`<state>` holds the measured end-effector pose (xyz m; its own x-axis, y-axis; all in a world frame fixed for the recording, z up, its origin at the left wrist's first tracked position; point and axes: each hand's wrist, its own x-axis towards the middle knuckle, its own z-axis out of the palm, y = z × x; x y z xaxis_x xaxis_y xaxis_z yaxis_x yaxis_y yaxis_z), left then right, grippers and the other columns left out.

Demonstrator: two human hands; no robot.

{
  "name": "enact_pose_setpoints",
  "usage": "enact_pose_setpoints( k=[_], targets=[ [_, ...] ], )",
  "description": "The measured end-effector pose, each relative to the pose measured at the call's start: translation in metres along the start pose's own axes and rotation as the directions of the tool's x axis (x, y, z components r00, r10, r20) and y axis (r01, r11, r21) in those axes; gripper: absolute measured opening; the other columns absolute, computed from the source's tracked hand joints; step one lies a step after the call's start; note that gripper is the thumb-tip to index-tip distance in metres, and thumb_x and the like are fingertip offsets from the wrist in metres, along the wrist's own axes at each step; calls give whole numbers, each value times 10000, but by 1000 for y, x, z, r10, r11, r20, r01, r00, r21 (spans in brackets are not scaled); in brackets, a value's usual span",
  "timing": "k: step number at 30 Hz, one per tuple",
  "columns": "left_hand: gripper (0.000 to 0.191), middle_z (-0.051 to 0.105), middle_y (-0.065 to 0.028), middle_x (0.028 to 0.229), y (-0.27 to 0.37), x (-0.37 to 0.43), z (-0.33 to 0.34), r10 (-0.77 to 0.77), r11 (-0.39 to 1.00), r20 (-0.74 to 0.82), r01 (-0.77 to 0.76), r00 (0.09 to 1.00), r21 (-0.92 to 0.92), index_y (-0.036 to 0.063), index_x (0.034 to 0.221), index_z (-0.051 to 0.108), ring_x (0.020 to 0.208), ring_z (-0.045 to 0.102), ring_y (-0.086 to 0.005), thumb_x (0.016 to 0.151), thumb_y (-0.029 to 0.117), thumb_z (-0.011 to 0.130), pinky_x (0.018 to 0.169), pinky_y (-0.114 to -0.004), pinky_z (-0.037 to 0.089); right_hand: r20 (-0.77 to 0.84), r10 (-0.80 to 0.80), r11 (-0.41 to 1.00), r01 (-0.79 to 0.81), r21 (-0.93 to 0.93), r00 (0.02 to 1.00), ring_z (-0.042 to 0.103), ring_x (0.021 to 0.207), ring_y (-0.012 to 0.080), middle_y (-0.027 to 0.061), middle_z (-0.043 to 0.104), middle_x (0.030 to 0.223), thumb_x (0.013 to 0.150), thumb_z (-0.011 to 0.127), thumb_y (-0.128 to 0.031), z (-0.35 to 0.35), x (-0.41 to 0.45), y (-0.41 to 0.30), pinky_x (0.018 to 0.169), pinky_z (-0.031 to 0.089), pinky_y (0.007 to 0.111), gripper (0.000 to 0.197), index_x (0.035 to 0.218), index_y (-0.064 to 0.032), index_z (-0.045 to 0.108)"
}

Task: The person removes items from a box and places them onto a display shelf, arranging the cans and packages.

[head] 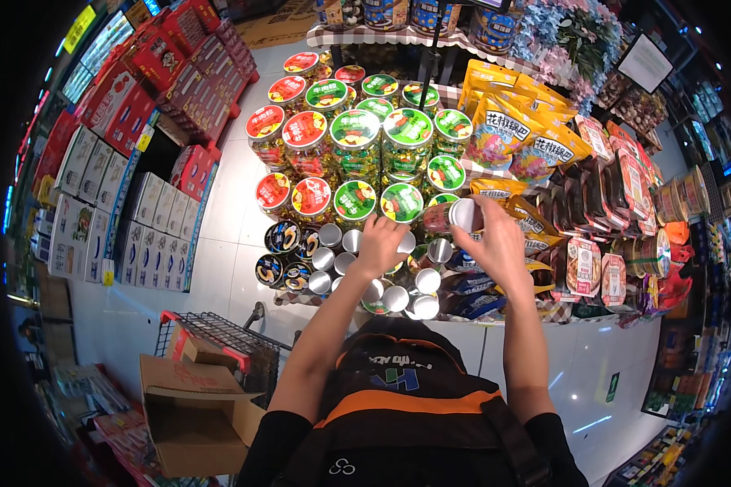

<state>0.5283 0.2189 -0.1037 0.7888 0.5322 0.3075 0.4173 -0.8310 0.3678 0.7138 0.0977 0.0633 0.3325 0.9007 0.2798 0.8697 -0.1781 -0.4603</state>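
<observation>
My right hand [493, 243] grips a clear jar with a silvery-white lid [464, 215], tilted on its side, with reddish contents. My left hand [380, 246] reaches among jars with silver lids [395, 298] at the front of a display; whether its fingers hold one of them I cannot tell. Behind both hands stand stacked clear jars with green lids [402, 203] and red lids [311, 195], filled with small wrapped pieces. To the left of the silver lids are several black-lidded tubs [282, 237].
Yellow snack bags [496, 131], dark blue bags [478, 304] and packaged trays [583, 268] fill the display's right side. At lower left, an open cardboard box [189, 426] stands by a wire shopping cart [219, 335]. Carton stacks [152, 225] line the left; a black pole [429, 67] rises among the jars.
</observation>
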Motion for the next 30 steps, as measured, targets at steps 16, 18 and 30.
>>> enact_pose_setpoints(
  k=[16, 18, 30],
  targets=[
    [563, 603, -86, 1009, 6, -7, 4, -90, 995, -7, 90, 996, 53, 113, 1098, 613, 1057, 532, -284, 607, 285, 827, 969, -427, 370, 325, -12, 994, 47, -101, 946, 666, 734, 359, 180, 673, 763, 729, 739, -392, 61, 34, 14, 663, 524, 443, 498, 1002, 5, 612],
    [561, 602, -84, 1008, 6, -8, 5, -98, 994, -7, 99, 995, 53, 113, 1093, 614, 1055, 534, -283, 604, 284, 829, 971, -430, 372, 323, -17, 995, 47, -87, 946, 666, 740, 358, 181, 674, 768, 728, 738, -388, 61, 36, 12, 670, 524, 445, 487, 993, 1, 613],
    [582, 613, -95, 1102, 0, -12, 1, -27, 1000, 5, 27, 1000, -6, 145, 1103, 609, 1181, 509, -313, 597, 295, 856, 1022, -466, 349, 565, -66, 992, 117, -54, 822, 644, 962, 367, 194, 666, 979, 667, 828, -250, 111, 31, 33, 804, 523, 451, 590, 1140, -29, 552]
  ],
)
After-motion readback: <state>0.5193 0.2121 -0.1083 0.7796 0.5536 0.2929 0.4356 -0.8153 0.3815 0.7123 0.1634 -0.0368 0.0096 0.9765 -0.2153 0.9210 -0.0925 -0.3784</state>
